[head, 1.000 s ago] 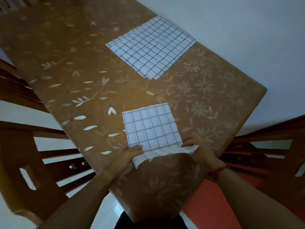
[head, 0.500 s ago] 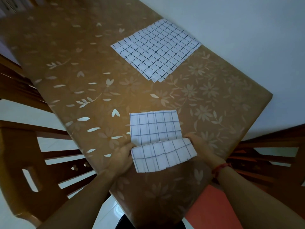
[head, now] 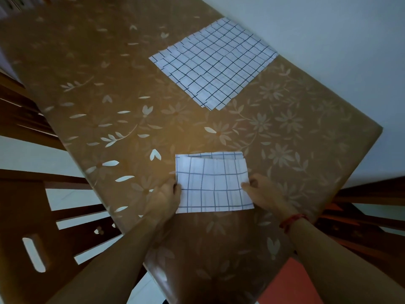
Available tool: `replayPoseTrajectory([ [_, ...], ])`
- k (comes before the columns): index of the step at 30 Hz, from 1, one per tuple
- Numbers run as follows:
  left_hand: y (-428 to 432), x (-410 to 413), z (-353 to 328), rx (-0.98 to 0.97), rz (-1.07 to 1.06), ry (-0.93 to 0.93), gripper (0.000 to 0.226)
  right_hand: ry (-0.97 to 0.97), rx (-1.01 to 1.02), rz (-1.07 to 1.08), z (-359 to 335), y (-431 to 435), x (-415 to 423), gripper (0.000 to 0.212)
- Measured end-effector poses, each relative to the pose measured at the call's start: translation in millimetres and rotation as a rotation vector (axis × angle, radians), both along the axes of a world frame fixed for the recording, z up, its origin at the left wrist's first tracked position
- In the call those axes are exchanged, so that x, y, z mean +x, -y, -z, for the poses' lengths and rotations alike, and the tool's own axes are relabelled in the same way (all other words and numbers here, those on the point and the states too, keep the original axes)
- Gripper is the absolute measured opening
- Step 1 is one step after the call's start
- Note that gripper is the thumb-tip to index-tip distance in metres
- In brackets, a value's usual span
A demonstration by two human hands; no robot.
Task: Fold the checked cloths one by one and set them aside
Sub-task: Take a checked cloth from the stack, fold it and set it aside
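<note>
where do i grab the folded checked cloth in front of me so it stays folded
Pinch the folded cloth at its two short side edges, coming in from left and right, where the left hand and right hand grip. Its loose edges lie on the far side, so pinching both layers probably keeps it shut.

The place looks like a home, most likely a dining corner. The desk wears a glossy brown covering printed with pale flowers and leaves, the kind laid over a family eating table. Dark wooden chairs with slatted backs stand close at its sides: the left chair has a slot cut in its rail, and the right chair is only partly in view. A plain pale wall runs along the far side. Below lies a pale, shiny floor and a red patch, mat or tile unclear. A stack of checked cloths, ordinary household linen, lies on the desk.
</note>
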State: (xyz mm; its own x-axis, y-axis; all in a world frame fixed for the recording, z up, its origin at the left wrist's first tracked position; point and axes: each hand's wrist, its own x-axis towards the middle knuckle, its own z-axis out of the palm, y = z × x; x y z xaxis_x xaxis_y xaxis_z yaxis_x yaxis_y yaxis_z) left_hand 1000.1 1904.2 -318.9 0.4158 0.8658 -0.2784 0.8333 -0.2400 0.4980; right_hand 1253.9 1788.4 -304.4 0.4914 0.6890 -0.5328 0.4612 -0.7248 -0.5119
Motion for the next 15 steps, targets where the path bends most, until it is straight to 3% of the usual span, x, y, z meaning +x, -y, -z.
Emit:
replayPoseTrajectory([
  [5,-4,-2,3,-0.019,-0.017,0.021,0.021,0.052,0.071,0.041,2,-3,0,0.013],
  [11,-2,-6,1,0.000,-0.044,0.106,0.024,0.102,0.126,0.091,8,-11,1,0.028],
  [15,11,-9,-5,0.239,0.092,0.038,0.022,0.119,0.137,0.127,10,-13,-1,0.018],
])
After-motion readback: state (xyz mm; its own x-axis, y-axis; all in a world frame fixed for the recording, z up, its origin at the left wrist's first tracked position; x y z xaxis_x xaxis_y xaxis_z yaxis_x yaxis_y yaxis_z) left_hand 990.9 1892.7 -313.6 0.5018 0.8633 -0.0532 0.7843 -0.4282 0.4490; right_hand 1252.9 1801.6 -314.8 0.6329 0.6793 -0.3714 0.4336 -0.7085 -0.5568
